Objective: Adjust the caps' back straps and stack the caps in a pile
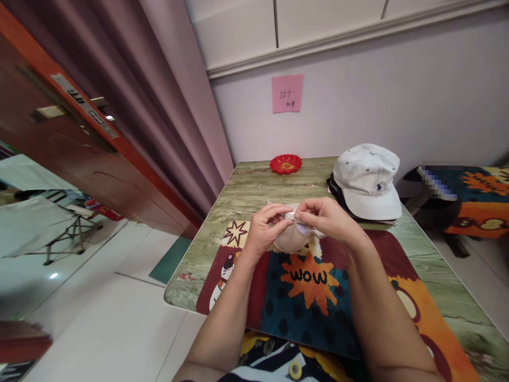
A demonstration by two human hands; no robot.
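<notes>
In front of me, over the colourful mat (274,289), is a cream cap (292,240) with its rounded crown toward me. A small shiny buckle (290,216) on its strap sits between my two hands. My left hand (267,225) pinches the buckle's left side with thumb and forefinger. From the other side my right hand (324,215) pinches the strap by the buckle, fingers closed. Part of the cap is hidden behind both hands.
A stack of caps, a white cap (368,180) on top, stands on the table's right (441,249). A red scalloped dish (286,164) sits near the wall. A pink note (287,93) is on the wall. At the left are a curtain (175,79) and an open door (119,175).
</notes>
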